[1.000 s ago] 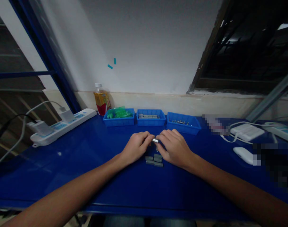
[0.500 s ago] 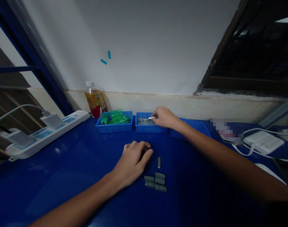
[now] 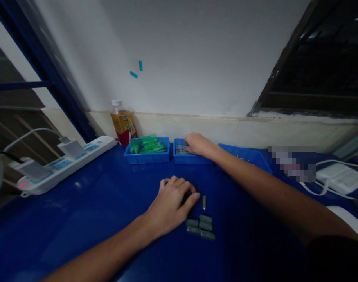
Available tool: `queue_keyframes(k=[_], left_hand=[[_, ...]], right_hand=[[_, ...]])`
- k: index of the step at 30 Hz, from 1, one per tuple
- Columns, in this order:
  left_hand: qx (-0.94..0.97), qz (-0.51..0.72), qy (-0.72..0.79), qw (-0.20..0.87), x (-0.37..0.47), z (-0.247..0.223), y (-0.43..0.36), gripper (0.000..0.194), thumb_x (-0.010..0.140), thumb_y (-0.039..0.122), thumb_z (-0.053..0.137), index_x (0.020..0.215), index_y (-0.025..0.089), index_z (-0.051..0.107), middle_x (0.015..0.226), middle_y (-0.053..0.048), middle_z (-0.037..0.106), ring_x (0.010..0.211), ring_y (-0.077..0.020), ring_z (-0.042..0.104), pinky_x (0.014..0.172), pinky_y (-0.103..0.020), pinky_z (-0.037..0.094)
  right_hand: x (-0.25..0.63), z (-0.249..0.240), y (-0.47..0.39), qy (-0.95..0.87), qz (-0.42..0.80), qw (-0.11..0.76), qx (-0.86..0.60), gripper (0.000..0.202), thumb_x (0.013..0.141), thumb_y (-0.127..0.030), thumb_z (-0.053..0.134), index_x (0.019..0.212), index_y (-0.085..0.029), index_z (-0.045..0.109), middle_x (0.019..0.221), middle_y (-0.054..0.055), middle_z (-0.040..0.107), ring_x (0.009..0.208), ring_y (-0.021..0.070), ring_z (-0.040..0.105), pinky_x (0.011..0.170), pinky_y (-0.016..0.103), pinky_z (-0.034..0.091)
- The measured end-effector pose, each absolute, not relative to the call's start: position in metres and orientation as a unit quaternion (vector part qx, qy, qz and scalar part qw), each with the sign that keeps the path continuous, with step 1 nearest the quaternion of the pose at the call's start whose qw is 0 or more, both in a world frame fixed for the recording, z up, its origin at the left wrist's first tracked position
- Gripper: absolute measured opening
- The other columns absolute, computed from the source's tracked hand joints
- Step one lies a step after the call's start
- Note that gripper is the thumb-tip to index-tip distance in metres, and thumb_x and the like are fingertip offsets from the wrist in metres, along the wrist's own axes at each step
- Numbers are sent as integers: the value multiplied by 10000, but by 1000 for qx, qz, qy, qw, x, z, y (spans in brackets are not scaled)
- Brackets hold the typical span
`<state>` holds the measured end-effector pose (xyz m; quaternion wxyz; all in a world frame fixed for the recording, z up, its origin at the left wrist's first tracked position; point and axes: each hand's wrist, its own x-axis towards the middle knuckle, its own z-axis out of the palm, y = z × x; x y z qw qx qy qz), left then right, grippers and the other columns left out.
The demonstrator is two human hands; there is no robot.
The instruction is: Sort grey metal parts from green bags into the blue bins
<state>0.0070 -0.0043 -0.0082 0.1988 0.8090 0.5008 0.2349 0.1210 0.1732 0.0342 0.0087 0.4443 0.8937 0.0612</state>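
The person's right hand (image 3: 198,144) reaches into the middle blue plastic bin (image 3: 190,159) at the back edge of the glossy blue tabletop (image 3: 108,211), fingers bent down by small silver metal rods (image 3: 181,149); whether they pinch one cannot be told. The left hand (image 3: 173,205) lies loosely curled, a gap between thumb and index finger, just beside a single grey metal bar (image 3: 204,202). Five similar bars (image 3: 205,226) lie grouped farther from that edge.

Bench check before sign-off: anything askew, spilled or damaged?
One short metal rod lies apart from the five clustered rods, turned roughly crosswise to them. The rightmost blue bin sits askew in its row. No spill or damage visible.
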Motion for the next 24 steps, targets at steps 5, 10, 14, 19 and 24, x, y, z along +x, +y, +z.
queue_keyframes(k=[5, 10, 14, 19, 24], left_hand=[[847, 194, 456, 191, 1, -3, -4, 231, 926, 399, 435, 943, 214, 574, 925, -20, 613, 922, -207, 503, 825, -380, 305], [913, 103, 346, 188, -12, 12, -5, 314, 784, 465, 643, 992, 237, 583, 1036, -20, 587, 968, -219, 510, 872, -367, 312], [923, 79, 331, 181, -14, 17, -8, 195, 799, 359, 650, 931, 229, 589, 985, -2, 598, 950, -194, 528, 891, -351, 307], [923, 81, 350, 139, -13, 18, -10, 100, 856, 293, 578, 915, 213, 570, 919, -1, 608, 904, -180, 542, 848, -328, 332], [931, 74, 336, 119, -15, 23, -8, 100, 884, 300, 543, 886, 205, 576, 881, -5, 599, 867, -165, 550, 769, -283, 364]], right_hand=[[122, 32, 176, 896, 58, -9, 441, 187, 794, -215, 606, 934, -125, 691, 948, 158, 699, 889, 261, 650, 673, 263, 433], [133, 36, 167, 887, 43, -106, 447, 191, 850, -241, 542, 940, -145, 681, 900, 105, 697, 848, 213, 632, 705, 267, 415], [152, 35, 115, 874, -1, -274, 401, 184, 877, -239, 517, 836, -136, 665, 783, 62, 656, 717, 153, 586, 666, 254, 407], [185, 10, 31, 899, -23, -335, 280, 158, 888, -230, 508, 817, -152, 625, 790, 49, 616, 763, 153, 555, 722, 280, 408], [202, -6, -4, 903, -30, -304, 302, 144, 890, -232, 508, 824, -166, 618, 781, 38, 604, 743, 154, 542, 714, 305, 381]])
